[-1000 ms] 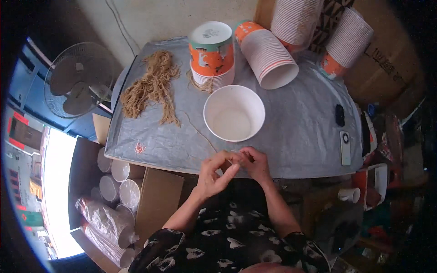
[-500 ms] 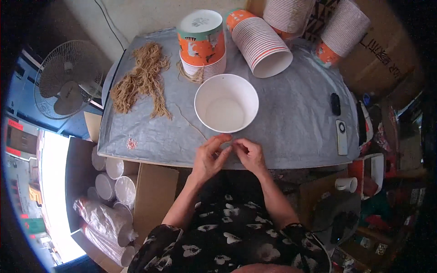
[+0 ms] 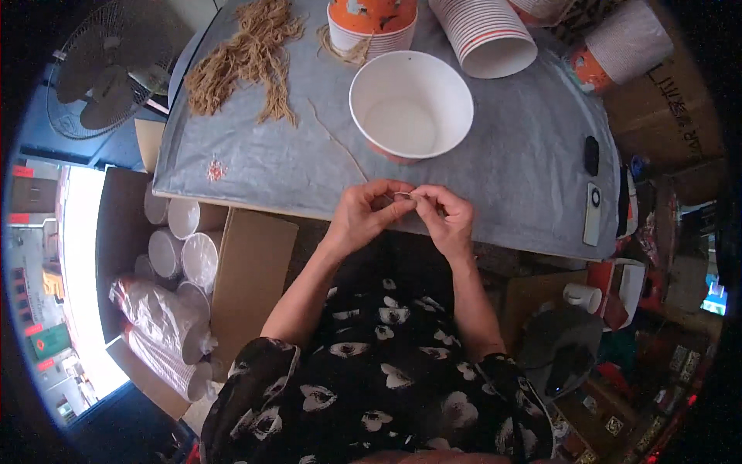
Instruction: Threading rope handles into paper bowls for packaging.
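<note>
My left hand [image 3: 367,215] and my right hand [image 3: 444,219] meet at the table's near edge, fingertips pinched together. Between them is a thin tan string [image 3: 338,141], which trails back across the cloth from my left fingers; a small bit of it curves at the fingertips. Just beyond my hands an open white paper bucket [image 3: 410,108] stands upright, its inside bare. Farther left lies a loose bundle of tan strings [image 3: 247,58]. An upside-down stack of orange and white paper buckets [image 3: 373,23] stands behind, with a few strings beside its base.
Another bucket stack [image 3: 495,48] lies on its side at the back, and a wrapped stack [image 3: 618,50] leans at right. A black object [image 3: 591,156] and a pale remote-like device [image 3: 592,215] lie near the right edge. Below left, a cardboard box [image 3: 255,267] holds wrapped bucket stacks.
The view has tilted down, so the table appears higher. My fingertips have come closer together, with the string now showing between them. The bucket stays in front of my hands.
</note>
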{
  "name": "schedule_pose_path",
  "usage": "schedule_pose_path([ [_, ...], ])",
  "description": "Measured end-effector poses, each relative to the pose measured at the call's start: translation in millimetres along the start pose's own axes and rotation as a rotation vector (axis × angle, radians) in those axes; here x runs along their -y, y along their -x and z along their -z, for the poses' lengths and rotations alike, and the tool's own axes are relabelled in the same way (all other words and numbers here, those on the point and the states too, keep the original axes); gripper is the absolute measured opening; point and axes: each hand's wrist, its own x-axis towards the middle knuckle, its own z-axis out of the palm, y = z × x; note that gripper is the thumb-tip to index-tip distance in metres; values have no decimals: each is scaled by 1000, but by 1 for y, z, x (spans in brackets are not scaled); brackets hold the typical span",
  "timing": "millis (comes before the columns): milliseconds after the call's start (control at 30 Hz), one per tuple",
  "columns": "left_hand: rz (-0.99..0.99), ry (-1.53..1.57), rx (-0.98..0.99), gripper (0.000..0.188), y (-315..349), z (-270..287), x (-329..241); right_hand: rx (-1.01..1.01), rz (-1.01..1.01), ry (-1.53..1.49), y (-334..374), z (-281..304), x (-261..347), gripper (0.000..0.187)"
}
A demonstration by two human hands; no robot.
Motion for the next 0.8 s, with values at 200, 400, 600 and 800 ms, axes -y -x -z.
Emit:
schedule_pose_path([
  [200, -34, 55, 1, 17, 10, 0, -6, -46, -17, 4, 10, 0, 25, 10],
  [400, -53, 105, -34, 14, 21, -7, -12, -104, -7, -4, 20, 0, 40, 9],
  [600, -56, 192, -62, 11, 22, -5, -16, -90, -15, 30, 22, -3, 49, 8],
  [800, -28, 245, -73, 12, 24, -7, -10, -115, -45, 20, 24, -7, 49, 9],
])
